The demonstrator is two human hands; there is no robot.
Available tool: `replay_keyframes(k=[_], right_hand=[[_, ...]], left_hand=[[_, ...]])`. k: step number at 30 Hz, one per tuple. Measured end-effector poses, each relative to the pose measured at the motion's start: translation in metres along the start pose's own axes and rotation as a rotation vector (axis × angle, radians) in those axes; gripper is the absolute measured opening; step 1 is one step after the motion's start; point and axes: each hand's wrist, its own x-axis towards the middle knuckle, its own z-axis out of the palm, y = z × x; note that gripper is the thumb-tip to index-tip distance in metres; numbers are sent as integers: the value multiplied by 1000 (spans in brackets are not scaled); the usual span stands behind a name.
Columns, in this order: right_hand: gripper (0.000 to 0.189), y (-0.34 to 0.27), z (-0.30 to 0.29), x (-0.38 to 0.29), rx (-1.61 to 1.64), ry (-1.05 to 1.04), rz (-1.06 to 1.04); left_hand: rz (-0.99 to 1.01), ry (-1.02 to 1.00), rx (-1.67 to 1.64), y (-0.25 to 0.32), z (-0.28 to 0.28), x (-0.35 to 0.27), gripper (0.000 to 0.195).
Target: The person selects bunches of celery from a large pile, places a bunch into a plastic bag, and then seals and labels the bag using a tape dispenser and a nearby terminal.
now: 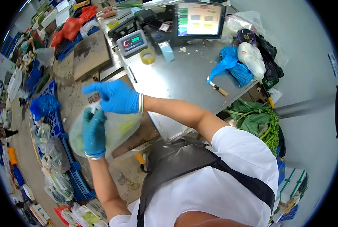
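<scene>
A translucent plastic bag (119,129) with pale green produce inside hangs below my hands, left of the metal table. My left hand (95,132), in a teal glove, is closed around the bag's gathered neck. Just above it, my right hand (118,95), in a blue glove, has the twisted top of the neck at its curled fingers, partly hidden. Its index finger sticks out to the left and looks blurred. Behind the bag is a brown board-like surface (137,139), largely covered by it.
The metal table (183,76) carries a scale display (132,42), yellow tape roll (147,56), monitor (200,21), blue bag (233,65) and wooden-handled knife (218,88). A weighing platform (91,55) stands beyond. Blue crates (68,159) with bagged vegetables (55,156) line the left.
</scene>
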Motion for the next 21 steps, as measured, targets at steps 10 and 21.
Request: replay_keyframes(k=[10, 21], right_hand=[[39, 66, -197, 38, 215, 303, 14], [28, 190, -135, -159, 733, -231, 823]], left_hand=[[253, -20, 579, -9, 204, 60, 22], [396, -468, 1333, -123, 196, 115, 18]])
